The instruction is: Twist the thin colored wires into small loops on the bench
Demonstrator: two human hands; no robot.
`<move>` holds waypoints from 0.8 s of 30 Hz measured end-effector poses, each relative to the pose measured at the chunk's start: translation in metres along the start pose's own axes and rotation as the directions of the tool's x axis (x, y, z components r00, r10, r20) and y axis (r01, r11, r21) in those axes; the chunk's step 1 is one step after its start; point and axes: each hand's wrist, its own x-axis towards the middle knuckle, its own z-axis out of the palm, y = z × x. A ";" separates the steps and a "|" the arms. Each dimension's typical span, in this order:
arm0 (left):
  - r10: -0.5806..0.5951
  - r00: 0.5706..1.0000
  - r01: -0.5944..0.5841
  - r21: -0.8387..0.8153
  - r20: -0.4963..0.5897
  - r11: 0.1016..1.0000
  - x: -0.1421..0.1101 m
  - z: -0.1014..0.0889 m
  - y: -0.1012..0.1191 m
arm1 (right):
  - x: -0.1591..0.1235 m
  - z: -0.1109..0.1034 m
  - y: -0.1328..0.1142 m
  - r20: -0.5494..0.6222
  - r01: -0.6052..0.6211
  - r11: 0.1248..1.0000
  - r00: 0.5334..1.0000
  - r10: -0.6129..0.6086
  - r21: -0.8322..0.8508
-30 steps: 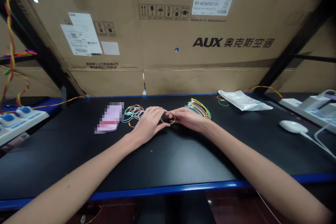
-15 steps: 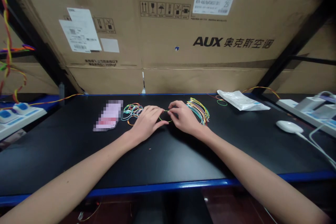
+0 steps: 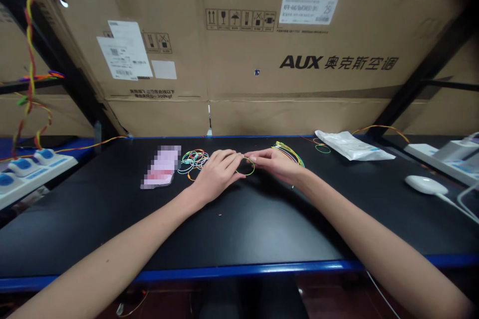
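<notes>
A thin yellow-green wire loop (image 3: pixel 254 166) stands between my hands, curved into a small ring. My left hand (image 3: pixel 219 174) pinches it from the left, with the thumb stretched low beside the ring. On the other side, the thumb and fingertips of my right hand (image 3: pixel 277 163) press together at the top of the ring. The wire's ends are too small to make out at the fingertips. A tangle of coloured wire loops (image 3: pixel 190 160) lies just left of my left hand. Behind my right hand is a bundle of coloured wires (image 3: pixel 295 153), partly hidden by it.
A blurred-out pink flat object (image 3: pixel 162 165) lies at the left. To the right are a white plastic bag (image 3: pixel 352 146), a green loop (image 3: pixel 322 149) and a white rounded device (image 3: pixel 425 184) with a cable. Power strips (image 3: pixel 56 165) sit at both sides; a cardboard wall (image 3: pixel 239 114) stands behind.
My right hand has turned flatter, its fingers now pointing left at the ring. The yellow-green ring shows more fully. The whole view has shifted slightly.
</notes>
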 end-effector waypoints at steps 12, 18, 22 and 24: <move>0.079 0.996 -0.081 0.090 0.028 0.993 0.003 0.002 0.003 | -0.004 -0.008 -0.005 0.101 0.027 0.960 0.995 0.001 -0.278; 0.147 0.989 -0.149 0.140 0.029 0.979 0.004 0.002 -0.002 | -0.010 0.003 -0.016 0.060 0.044 0.900 0.998 -0.020 -0.435; 0.195 0.981 -0.196 0.143 0.024 0.970 0.006 -0.001 -0.003 | -0.009 0.003 -0.016 0.025 0.041 0.886 0.999 -0.034 -0.462; 0.193 0.981 -0.193 0.108 0.008 0.975 0.007 -0.003 -0.001 | -0.008 0.004 -0.013 0.027 0.054 0.873 0.999 -0.046 -0.485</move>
